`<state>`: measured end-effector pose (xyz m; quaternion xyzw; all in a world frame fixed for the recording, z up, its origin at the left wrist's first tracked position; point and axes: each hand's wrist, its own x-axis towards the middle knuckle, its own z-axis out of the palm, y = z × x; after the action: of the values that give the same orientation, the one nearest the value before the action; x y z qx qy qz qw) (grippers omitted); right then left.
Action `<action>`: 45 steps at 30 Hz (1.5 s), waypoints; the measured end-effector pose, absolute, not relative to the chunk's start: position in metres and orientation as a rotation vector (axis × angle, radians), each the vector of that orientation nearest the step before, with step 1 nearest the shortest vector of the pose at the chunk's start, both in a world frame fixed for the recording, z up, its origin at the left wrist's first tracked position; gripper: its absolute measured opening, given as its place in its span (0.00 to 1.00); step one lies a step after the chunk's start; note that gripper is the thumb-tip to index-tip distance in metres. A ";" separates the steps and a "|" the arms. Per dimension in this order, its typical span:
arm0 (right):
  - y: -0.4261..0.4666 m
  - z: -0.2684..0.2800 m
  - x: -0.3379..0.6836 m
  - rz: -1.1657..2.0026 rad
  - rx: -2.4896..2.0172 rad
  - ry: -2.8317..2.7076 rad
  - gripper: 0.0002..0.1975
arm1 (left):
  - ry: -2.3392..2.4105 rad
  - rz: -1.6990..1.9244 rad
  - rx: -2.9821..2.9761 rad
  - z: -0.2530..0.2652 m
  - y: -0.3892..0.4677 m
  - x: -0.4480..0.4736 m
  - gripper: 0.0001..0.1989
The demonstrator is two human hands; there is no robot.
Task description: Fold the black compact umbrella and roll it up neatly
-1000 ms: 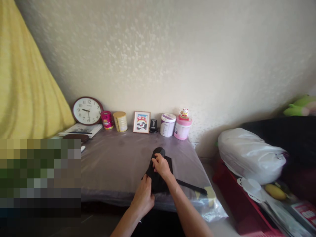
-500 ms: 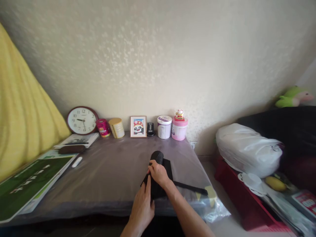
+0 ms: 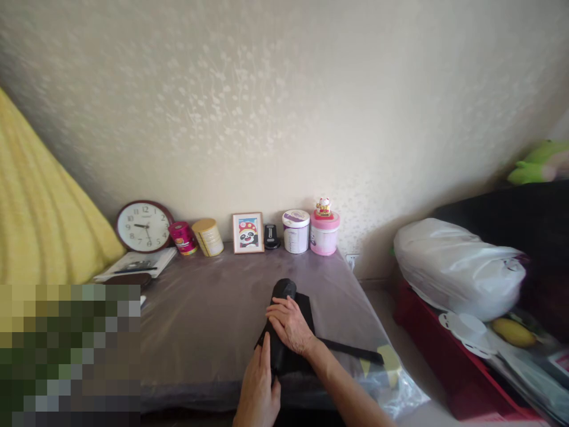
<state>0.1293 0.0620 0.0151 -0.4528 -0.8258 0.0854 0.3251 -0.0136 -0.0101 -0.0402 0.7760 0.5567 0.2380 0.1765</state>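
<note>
Black cloth item [image 3: 284,332], rolled at its far end and flat beneath, lying on table [image 3: 200,320] near the front edge, right of centre. Right hand [image 3: 291,324] laid palm-down across the middle of it, fingers spread and pressing, not curled round anything. Left hand [image 3: 260,382] at the near left edge of the same item, fingers straight and together, touching the cloth along its side; whether any fold is pinched cannot be told. Thin black strap [image 3: 351,351] running from under the right wrist toward the table's right front corner, ending beside yellow tape [image 3: 391,359] on clear plastic sheeting [image 3: 400,391] that hangs over the edge. Along the back of the table against the wall, left to right: round clock [image 3: 143,226], red tin [image 3: 182,237], yellow tin [image 3: 208,236], framed panda picture [image 3: 248,232], small black object [image 3: 270,236], white tub [image 3: 296,230], pink tub [image 3: 324,232] with small cat figure [image 3: 324,206] on its lid. Papers [image 3: 137,264] at the table's left, in front of the clock. Yellow curtain [image 3: 40,225] at far left. Well apart to the right, white plastic bag [image 3: 457,267] on a red box [image 3: 427,344], yellow fruit [image 3: 513,332] just beside it, green plush toy [image 3: 540,161] above.
</note>
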 end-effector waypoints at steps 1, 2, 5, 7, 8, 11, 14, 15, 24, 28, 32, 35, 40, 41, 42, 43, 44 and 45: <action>0.071 0.015 0.130 0.237 -1.203 -2.177 0.14 | 1.582 0.636 2.186 -0.039 -0.010 -0.014 0.38; 0.079 0.015 0.130 0.247 -1.221 -2.184 0.14 | 1.585 0.598 2.174 -0.038 -0.010 -0.014 0.38; 0.104 0.014 0.132 0.255 -1.282 -2.189 0.13 | 1.572 0.542 2.124 -0.033 -0.010 -0.016 0.39; 0.118 0.013 0.133 0.253 -1.317 -2.188 0.13 | 1.557 0.545 2.090 -0.031 -0.009 -0.016 0.39; 0.124 0.013 0.134 0.254 -1.334 -2.183 0.13 | 1.551 0.547 2.076 -0.030 -0.008 -0.017 0.39; 0.140 0.013 0.136 0.299 -1.400 -2.143 0.14 | 1.539 0.546 2.049 -0.030 -0.008 -0.017 0.39; 0.152 0.015 0.138 0.365 -1.507 -2.068 0.14 | 1.531 0.575 2.042 -0.027 -0.009 -0.015 0.39; 0.154 0.016 0.140 0.377 -1.551 -2.032 0.15 | 1.530 0.589 2.045 -0.026 -0.010 -0.014 0.39; 0.125 0.014 0.197 0.455 -1.930 -1.543 0.16 | 1.566 0.675 2.062 -0.020 -0.015 -0.009 0.37; 0.102 0.010 0.205 0.623 -1.939 -1.461 0.15 | 1.560 0.688 2.069 -0.016 -0.015 -0.009 0.37; 0.093 0.011 0.195 0.728 -1.925 -1.414 0.14 | 1.528 0.691 2.017 -0.009 -0.014 -0.011 0.38; 0.091 0.015 0.187 0.742 -1.946 -1.402 0.16 | 1.494 0.696 1.993 -0.007 -0.013 -0.012 0.38; 0.088 0.022 0.180 0.692 -1.941 -1.456 0.17 | 1.491 0.727 1.984 -0.012 -0.013 -0.012 0.38; 0.087 0.024 0.179 0.685 -1.936 -1.467 0.17 | 1.486 0.739 1.982 -0.013 -0.013 -0.012 0.38; 0.086 0.025 0.178 0.684 -1.931 -1.474 0.16 | 1.480 0.748 1.979 -0.014 -0.012 -0.012 0.38; 0.085 0.027 0.177 0.688 -1.927 -1.476 0.15 | 1.475 0.754 1.974 -0.015 -0.012 -0.013 0.38; 0.085 0.028 0.176 0.696 -1.922 -1.473 0.13 | 1.470 0.758 1.968 -0.016 -0.012 -0.013 0.38; 0.084 0.029 0.176 0.710 -1.915 -1.464 0.12 | 1.468 0.763 1.962 -0.017 -0.012 -0.013 0.38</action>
<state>0.1757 0.0844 0.0292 -0.7246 -0.5542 0.2687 0.3092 -0.0135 -0.0116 -0.0165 0.7332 0.5484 0.2850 0.2836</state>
